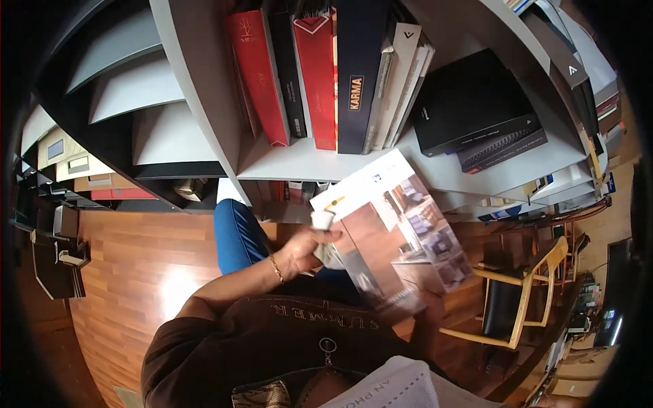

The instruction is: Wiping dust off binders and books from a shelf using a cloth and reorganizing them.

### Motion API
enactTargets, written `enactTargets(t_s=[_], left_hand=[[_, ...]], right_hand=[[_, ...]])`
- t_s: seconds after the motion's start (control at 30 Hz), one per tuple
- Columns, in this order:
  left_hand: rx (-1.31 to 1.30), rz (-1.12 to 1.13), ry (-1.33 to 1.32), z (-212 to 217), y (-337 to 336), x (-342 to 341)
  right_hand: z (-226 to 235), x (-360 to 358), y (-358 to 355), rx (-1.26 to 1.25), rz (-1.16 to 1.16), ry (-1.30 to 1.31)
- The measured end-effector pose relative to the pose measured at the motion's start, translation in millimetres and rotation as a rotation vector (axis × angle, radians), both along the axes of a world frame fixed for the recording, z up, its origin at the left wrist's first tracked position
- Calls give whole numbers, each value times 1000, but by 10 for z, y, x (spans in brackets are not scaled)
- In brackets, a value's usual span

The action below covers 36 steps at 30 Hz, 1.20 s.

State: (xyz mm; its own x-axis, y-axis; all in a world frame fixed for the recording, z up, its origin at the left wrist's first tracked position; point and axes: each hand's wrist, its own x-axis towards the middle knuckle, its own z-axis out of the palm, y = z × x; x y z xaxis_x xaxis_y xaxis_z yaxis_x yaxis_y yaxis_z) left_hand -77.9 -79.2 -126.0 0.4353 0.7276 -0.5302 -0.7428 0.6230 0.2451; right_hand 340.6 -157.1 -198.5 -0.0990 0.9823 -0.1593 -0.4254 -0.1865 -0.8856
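A white-bordered catalogue (391, 234) with brown and grey interior photographs sits right of the left hand (307, 250), which wears a gold bracelet (276, 269). Above it stand red binders (286, 75) and a black binder (357, 68) on a grey shelf (299, 164); below it, reddish-brown wood flooring (129, 272).

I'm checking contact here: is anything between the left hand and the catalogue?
Yes. The left hand presses a pale crumpled cloth against the catalogue cover, so the cloth lies between fingers and cover. The right hand is hidden beneath the catalogue.

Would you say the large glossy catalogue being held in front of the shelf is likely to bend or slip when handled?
The catalogue looks thin and wide, so it probably flexes if held by one edge. Its cover shines, so it may slide against the left hand and the small cloth.
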Motion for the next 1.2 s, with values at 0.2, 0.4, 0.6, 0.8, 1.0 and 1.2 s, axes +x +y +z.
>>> enactTargets(t_s=[0.2,0.4,0.6,0.8,1.0,1.2], left_hand=[[131,-72,-141,-150,139,319],[149,-59,-145,-315,278,121],[-95,-39,-105,-906,-256,-350],[-64,106,20,-1086,-541,-668],[-75,120,10,-1023,-550,-787],[-104,61,-25,-950,-415,-779]], right_hand=[[1483,-797,253,28,-301,-197],[2050,-612,911,262,-310,-365],[2748,-782,1746,518,-191,-600],[3113,-862,2802,446,66,-667],[3223,-930,4190,298,149,-726],[3308,-589,4911,471,226,-1039]])
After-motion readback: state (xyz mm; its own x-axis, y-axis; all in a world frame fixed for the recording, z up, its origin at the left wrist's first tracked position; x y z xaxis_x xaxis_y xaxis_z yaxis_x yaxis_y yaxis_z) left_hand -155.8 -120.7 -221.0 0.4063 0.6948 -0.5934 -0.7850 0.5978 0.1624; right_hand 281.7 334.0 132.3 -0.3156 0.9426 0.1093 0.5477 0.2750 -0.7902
